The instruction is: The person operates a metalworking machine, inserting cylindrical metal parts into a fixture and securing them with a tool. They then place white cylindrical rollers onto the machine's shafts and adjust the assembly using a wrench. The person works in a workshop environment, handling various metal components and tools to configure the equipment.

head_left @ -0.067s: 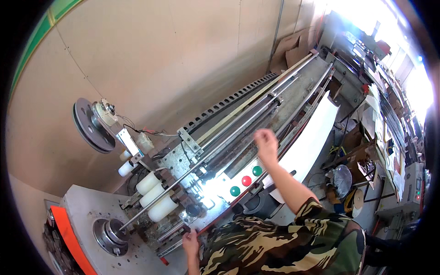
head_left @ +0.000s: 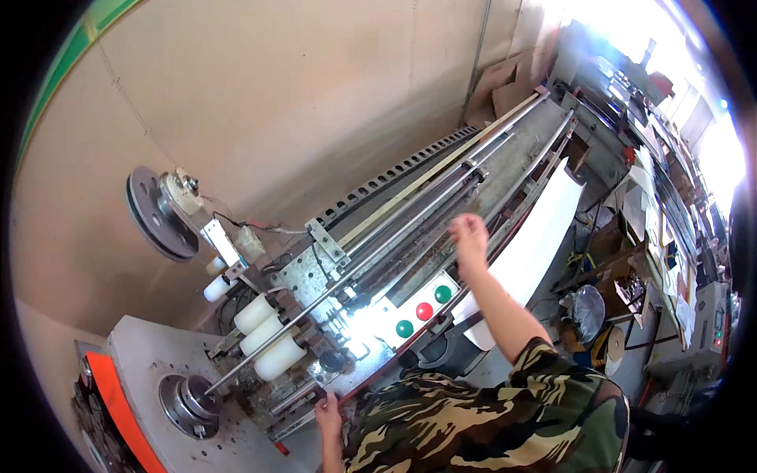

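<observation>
My right hand (head_left: 470,238) is raised over the long rails of the machine, its fingers curled together; whatever they may hold is too small to make out. Below it lies a white control panel (head_left: 414,303) with one red button (head_left: 424,311) between a green button (head_left: 442,294) and another green button (head_left: 404,329). At the machine's front edge my left hand (head_left: 327,411) is closed beside a small dark block (head_left: 318,392). What its fingers grip is hidden.
White rollers (head_left: 272,347) and a round chuck (head_left: 189,406) occupy the left end. A steel rod (head_left: 315,303) runs lengthwise. Grey pulley discs (head_left: 162,213) stand by the wall. A long white sheet (head_left: 528,248) hangs along the front; boxes and a wire spool (head_left: 613,349) crowd the right.
My right hand has shifted slightly to the right, away from the rails' middle. My left hand stays nearly in place.
</observation>
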### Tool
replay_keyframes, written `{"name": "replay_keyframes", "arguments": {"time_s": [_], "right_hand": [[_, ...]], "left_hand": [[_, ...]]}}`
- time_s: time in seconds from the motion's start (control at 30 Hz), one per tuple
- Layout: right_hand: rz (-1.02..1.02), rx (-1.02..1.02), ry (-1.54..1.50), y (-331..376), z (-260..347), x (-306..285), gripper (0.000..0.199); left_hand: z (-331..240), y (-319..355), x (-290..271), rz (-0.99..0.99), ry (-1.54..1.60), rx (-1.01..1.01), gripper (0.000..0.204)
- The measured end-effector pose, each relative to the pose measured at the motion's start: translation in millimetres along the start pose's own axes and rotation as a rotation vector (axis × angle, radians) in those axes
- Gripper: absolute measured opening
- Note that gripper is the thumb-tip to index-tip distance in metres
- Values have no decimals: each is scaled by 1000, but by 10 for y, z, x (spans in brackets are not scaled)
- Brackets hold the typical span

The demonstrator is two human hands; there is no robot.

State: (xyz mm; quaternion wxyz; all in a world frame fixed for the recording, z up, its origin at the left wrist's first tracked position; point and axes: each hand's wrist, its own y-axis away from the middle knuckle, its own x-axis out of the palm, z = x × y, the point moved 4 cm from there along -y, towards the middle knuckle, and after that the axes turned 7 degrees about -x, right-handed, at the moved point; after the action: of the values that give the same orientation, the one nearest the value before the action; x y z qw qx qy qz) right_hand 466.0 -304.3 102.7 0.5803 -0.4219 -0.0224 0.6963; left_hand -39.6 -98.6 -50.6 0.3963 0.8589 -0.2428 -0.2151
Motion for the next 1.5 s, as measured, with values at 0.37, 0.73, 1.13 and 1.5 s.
{"name": "replay_keyframes", "arguments": {"time_s": [0.37,0.73,1.13,1.5], "right_hand": [[-280,1167,-1084,-784,-1648,590,47],[-537,983,-1005,-816,-1535,795,52],[-502,985,-1105,-747,-989,629,54],[-459,950,-1109,-701,-507,420,62]], "left_hand": [[76,-145,301,160,368,-344,55],[12,-58,563,-39,296,-67,61],[268,-354,232,-243,93,-28,69],[348,-189,32,-452,31,-14,67]]}}
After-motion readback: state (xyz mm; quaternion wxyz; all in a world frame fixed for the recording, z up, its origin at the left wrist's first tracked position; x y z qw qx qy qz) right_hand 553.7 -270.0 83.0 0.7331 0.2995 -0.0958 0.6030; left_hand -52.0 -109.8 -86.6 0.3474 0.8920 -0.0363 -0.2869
